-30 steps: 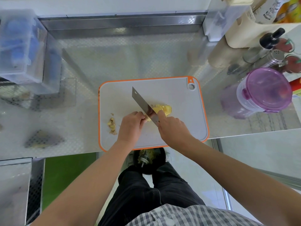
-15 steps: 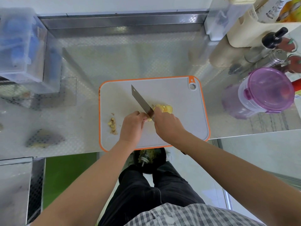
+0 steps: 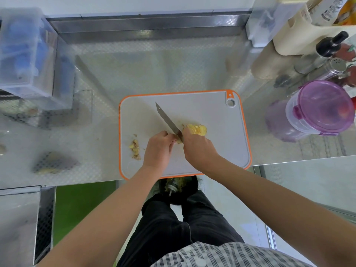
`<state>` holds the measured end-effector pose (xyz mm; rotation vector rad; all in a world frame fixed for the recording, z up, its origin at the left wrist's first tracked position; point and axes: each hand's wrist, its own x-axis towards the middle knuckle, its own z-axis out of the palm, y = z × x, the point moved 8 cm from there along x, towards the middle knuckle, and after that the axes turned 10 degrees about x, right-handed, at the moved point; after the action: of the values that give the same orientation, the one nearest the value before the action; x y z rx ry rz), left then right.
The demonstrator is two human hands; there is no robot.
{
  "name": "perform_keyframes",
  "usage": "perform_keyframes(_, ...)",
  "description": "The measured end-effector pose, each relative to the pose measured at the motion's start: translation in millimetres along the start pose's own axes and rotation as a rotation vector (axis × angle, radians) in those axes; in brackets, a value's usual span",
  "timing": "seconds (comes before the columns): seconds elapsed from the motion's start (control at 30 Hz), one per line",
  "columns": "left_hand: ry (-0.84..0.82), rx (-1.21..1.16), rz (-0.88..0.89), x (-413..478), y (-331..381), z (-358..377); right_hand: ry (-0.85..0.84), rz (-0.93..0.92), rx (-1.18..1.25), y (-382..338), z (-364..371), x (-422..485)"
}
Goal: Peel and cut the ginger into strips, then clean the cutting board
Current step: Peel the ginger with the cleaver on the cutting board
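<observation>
Right grip (image 3: 198,149) wrapped round a knife (image 3: 167,120), left grip (image 3: 158,149) pinching a small ginger stub (image 3: 179,141) near the cutting board's (image 3: 221,151) front edge: firm, light, probably slippery when cut, best held with fingertips tucked behind the blade.

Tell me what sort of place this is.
Most likely a kitchen, perhaps a commercial one: a steel counter, a knife cutting ginger on a cutting board, and a shaker among bottles at the right.
</observation>
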<state>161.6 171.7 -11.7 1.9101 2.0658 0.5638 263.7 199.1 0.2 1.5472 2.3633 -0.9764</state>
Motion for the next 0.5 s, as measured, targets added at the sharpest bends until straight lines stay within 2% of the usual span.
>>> perform_keyframes(0.13, 0.015, -0.035, -0.026, -1.9, 2.3, -5.1, -0.015, 0.020, 0.099, 8.3, 7.6, 8.5)
perform_keyframes(0.37, -0.005, -0.003, -0.044, -1.3, -2.0, -3.1, -0.014, 0.007, 0.099, 16.8, 4.4, 4.0)
perform_keyframes(0.5, -0.012, 0.003, -0.073, -0.4, -5.4, -2.4, 0.044, -0.036, 0.064, 15.1, -10.7, -7.4)
